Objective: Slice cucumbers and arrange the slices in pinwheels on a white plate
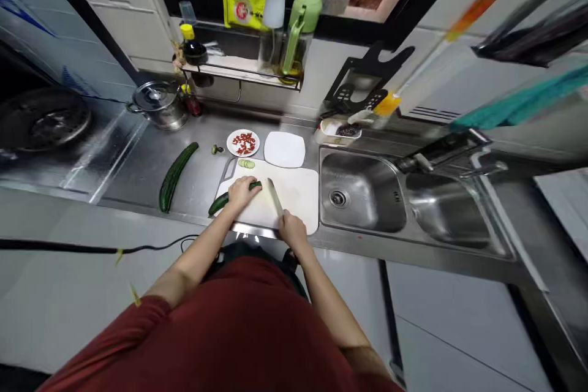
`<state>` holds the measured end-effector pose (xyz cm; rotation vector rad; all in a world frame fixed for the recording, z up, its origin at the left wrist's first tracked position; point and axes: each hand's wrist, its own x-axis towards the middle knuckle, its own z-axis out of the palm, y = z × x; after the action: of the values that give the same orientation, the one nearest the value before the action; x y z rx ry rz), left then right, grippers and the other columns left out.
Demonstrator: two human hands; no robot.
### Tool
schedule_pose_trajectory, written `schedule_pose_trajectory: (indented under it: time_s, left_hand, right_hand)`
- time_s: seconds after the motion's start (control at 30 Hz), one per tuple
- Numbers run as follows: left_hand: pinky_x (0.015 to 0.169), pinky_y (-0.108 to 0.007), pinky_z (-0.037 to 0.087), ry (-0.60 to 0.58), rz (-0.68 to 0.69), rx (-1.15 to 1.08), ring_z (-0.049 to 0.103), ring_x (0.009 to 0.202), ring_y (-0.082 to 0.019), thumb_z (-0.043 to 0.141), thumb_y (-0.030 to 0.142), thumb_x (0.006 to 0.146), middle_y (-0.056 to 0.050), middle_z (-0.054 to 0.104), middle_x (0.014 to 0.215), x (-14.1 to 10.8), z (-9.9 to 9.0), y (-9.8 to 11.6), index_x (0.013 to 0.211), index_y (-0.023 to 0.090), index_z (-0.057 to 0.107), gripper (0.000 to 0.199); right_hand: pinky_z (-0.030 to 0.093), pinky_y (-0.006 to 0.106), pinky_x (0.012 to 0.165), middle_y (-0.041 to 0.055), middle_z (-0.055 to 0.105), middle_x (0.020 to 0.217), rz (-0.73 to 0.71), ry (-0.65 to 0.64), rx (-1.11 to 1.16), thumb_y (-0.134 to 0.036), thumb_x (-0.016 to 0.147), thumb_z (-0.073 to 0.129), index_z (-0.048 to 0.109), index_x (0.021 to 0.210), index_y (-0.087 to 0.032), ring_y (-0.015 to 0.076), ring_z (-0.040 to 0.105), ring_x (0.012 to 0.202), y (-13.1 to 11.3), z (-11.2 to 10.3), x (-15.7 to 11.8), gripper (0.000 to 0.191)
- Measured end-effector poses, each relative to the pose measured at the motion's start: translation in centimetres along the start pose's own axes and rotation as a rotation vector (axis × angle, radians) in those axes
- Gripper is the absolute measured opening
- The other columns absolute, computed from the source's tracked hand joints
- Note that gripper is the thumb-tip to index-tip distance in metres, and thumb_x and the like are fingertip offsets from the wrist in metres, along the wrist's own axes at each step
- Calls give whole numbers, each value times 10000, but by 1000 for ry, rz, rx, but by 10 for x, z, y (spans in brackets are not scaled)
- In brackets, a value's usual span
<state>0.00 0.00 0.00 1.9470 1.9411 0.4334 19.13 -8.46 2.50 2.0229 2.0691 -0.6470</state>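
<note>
A green cucumber (pixel 219 203) lies across the left part of a white cutting board (pixel 301 193), and my left hand (pixel 242 193) is closed over it near its cut end. In my right hand (pixel 292 228) is a kitchen knife (pixel 274 195), gripped by the handle, its blade angled up and left just right of the cucumber. The blade and the cucumber look slightly apart. Several pale cucumber slices (pixel 247 163) rest in a row at the board's upper left corner.
Behind the board stand a plate of chopped red pieces (pixel 244 143) and a white square plate (pixel 285 149). A second cucumber (pixel 177 176) and two small dark green ends (pixel 217 149) lie leftward. A double sink (pixel 362 190) is to the right, a steel pot (pixel 158 104) at the back left.
</note>
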Motion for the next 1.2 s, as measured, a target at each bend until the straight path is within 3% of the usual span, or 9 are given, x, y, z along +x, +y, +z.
schedule_pose_trajectory:
  time_s: [0.13, 0.23, 0.37, 0.5, 0.63, 0.8, 0.9, 1.03, 1.2]
  left_hand:
    - [854, -325, 432, 2, -22, -21, 558, 1088, -237, 560, 491, 846, -31, 652, 1151, -2, -5, 2, 1107, 286, 638, 341]
    - [881, -324, 430, 67, -50, -84, 558, 1089, -235, 535, 454, 871, -45, 654, 1145, -1, -8, 3, 1095, 269, 647, 311]
    - [892, -315, 437, 208, -49, -267, 588, 1029, -211, 468, 394, 914, -52, 675, 1080, 4, -12, 3, 1055, 231, 657, 287]
    - [830, -288, 468, 249, -55, -464, 613, 959, -185, 462, 395, 915, -59, 678, 1047, 14, -16, 4, 1063, 206, 653, 308]
    - [796, -279, 479, 181, -8, -540, 606, 936, -175, 578, 417, 843, -56, 673, 1022, 19, -19, 8, 1088, 210, 651, 329]
    - [788, -299, 476, 59, 30, -469, 592, 855, -176, 730, 465, 689, -37, 654, 947, 17, -18, 14, 1158, 225, 636, 536]
    - [787, -297, 475, -21, 68, -461, 588, 849, -173, 704, 445, 715, -44, 652, 992, 17, -17, 15, 1087, 228, 679, 432]
    - [873, -307, 464, -104, 185, -461, 579, 981, -193, 634, 353, 782, -40, 656, 1007, 22, -21, 14, 979, 233, 715, 244]
    - [891, -326, 456, -59, 208, -441, 578, 983, -195, 651, 293, 758, -37, 663, 980, 26, -19, 15, 897, 214, 700, 167]
  right_hand:
    - [411, 293, 726, 100, 681, 929, 40, 24, -31, -246, 966, 322, 506, 1222, -187, 216, 645, 871, 3, -8, 2, 321]
    - [388, 277, 722, 83, 669, 940, 55, 91, -49, -247, 983, 306, 518, 1224, -219, 193, 633, 857, 5, -13, 2, 322]
    - [357, 281, 748, 68, 650, 960, 56, 226, -58, -243, 970, 361, 544, 1222, -251, 191, 599, 880, 7, -16, 5, 311]
    - [326, 300, 804, 81, 642, 1005, 72, 322, -33, -210, 899, 483, 526, 1280, -215, 211, 558, 930, 11, -16, 7, 383]
    - [299, 319, 814, 87, 629, 999, 85, 375, -22, -184, 849, 530, 518, 1302, -195, 222, 525, 924, 13, -15, 7, 454]
    - [271, 345, 787, 88, 610, 946, 71, 475, -53, -203, 844, 530, 516, 1319, -190, 234, 485, 885, 17, -14, 6, 476]
    - [254, 355, 779, 93, 598, 928, 38, 522, -80, -215, 846, 526, 515, 1324, -183, 236, 461, 866, 21, -13, 6, 479]
    - [240, 359, 776, 92, 584, 908, -4, 545, -109, -218, 843, 528, 524, 1317, -181, 233, 441, 854, 27, -12, 5, 475]
    - [235, 359, 795, 85, 589, 917, 1, 524, -119, -211, 838, 538, 524, 1314, -187, 229, 445, 862, 30, -10, 4, 477]
